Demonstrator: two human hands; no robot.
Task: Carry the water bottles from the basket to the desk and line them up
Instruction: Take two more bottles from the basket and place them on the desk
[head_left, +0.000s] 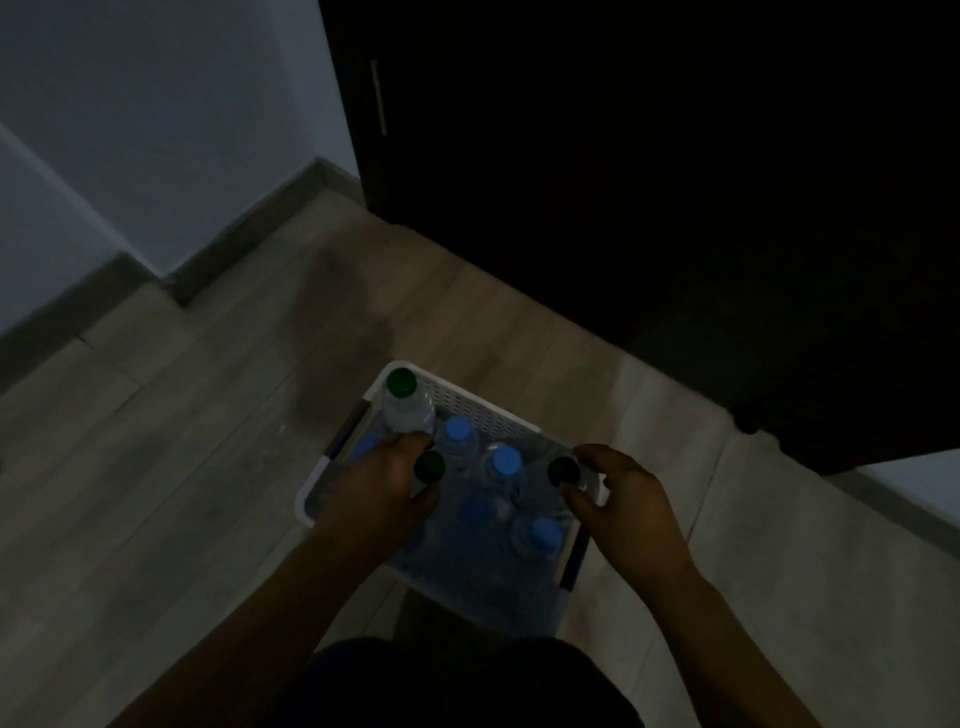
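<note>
The left hand (379, 488) had its fingers curled round a green-capped bottle (408, 408) that rose just beyond them. A second dark cap (429, 466) sat against its fingertips, but it was unclear whether it was gripped too. Between the hands, blue-capped bottles (505, 461) stood in the white basket (483, 410) on the floor (182, 415). The right hand (623, 499) pinched a dark-capped bottle (563, 470) between thumb and fingers. Dimness blurred the bottle bodies.

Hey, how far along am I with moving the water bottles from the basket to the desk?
Done: nothing visible; the desk is out of view. In hand: the left hand grips a green-capped bottle, the right hand curls round a dark-capped bottle, both at the white basket on the floor. Left: several blue-capped bottles sit in the basket; everything needs carrying and lining up.
</note>
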